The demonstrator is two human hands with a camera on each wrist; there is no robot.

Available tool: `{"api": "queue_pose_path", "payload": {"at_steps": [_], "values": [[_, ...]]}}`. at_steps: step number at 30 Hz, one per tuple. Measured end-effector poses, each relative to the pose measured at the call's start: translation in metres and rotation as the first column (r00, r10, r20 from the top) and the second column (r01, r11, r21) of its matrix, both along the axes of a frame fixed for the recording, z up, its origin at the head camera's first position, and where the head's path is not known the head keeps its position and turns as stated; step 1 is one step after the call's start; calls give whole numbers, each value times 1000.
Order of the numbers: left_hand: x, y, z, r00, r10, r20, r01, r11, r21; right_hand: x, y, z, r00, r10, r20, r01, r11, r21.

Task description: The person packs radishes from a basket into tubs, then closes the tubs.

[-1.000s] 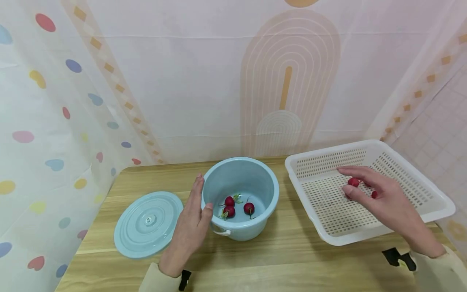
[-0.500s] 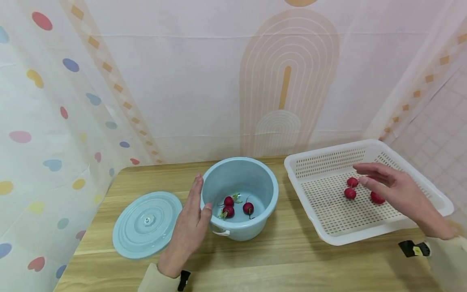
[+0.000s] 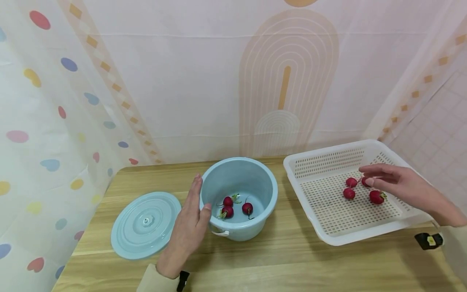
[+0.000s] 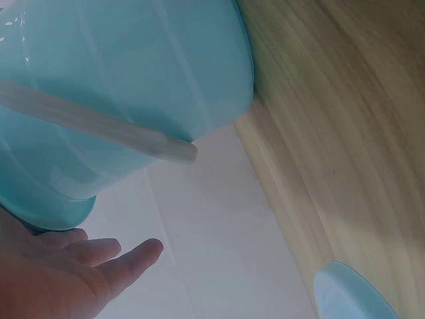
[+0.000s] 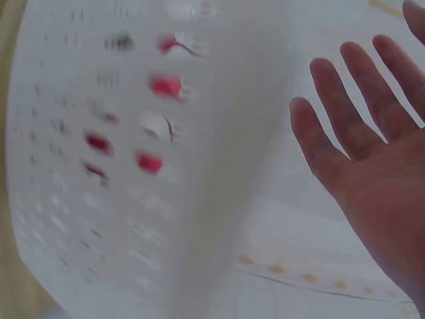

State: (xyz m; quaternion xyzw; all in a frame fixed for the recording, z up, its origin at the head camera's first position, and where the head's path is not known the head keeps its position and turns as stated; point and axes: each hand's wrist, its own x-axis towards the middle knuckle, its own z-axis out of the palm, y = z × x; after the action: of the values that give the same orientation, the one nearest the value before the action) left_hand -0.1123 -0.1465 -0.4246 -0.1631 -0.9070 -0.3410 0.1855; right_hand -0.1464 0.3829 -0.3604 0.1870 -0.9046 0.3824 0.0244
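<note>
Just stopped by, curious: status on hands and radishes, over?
Left hand beside bucket, right hand over basket, both empty. Three radishes in bucket, four visible in basket. Lid lies aside, not blocking bucket.

- Left hand (image 3: 189,223): bare, five-fingered.
- Right hand (image 3: 408,188): bare, skin showing a bit past the wrist.
- Left sleeve (image 3: 155,279): long, cream, plain fabric, soft cuff edge; only the cuff end in frame.
- Right sleeve (image 3: 454,247): matching cream, plain, greyer in the shaded part, cut off by the frame edge.
- Left black piece (image 3: 183,280): small, flat, dark, at the cuff's inner side; partly seen.
- Right black piece (image 3: 429,241): larger visible area, angular outline, juts from the cuff.
- Yellow patch (image 3: 431,240): tiny, pale, on the right black piece; detail too small to read.
</note>
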Motion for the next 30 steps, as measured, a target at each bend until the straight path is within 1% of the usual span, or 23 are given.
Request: {"api": "queue_pose_path", "payload": {"at_steps": [5,7,11,15,21,24,27,30], "values": [[0,0,0,1000,1,-2,-1,1000,3,-10,10,16,999,42,-13,-41,998,46],[-1,0,0,1000,2,-4,-2,1000,4,-14,11,24,999,44,17,-45,996,74],[0,0,0,1000,0,-9,0,1000,5,-23,12,39,996,21,89,-35,986,166],[0,0,0,1000,-3,-8,3,1000,4,-33,12,47,992,20,124,-50,968,244],[1,-1,-1,1000,-2,-7,2,1000,-1,-50,8,49,990,43,131,-85,937,338],[2,-1,-1,1000,4,-10,-4,1000,-1,-57,6,48,985,59,164,-115,925,362],[3,-1,-1,1000,4,-14,-4,1000,2,-65,6,43,967,90,237,-167,931,324],[4,0,-1,1000,0,-17,0,1000,0,-72,10,34,935,146,323,-233,940,248]]}}
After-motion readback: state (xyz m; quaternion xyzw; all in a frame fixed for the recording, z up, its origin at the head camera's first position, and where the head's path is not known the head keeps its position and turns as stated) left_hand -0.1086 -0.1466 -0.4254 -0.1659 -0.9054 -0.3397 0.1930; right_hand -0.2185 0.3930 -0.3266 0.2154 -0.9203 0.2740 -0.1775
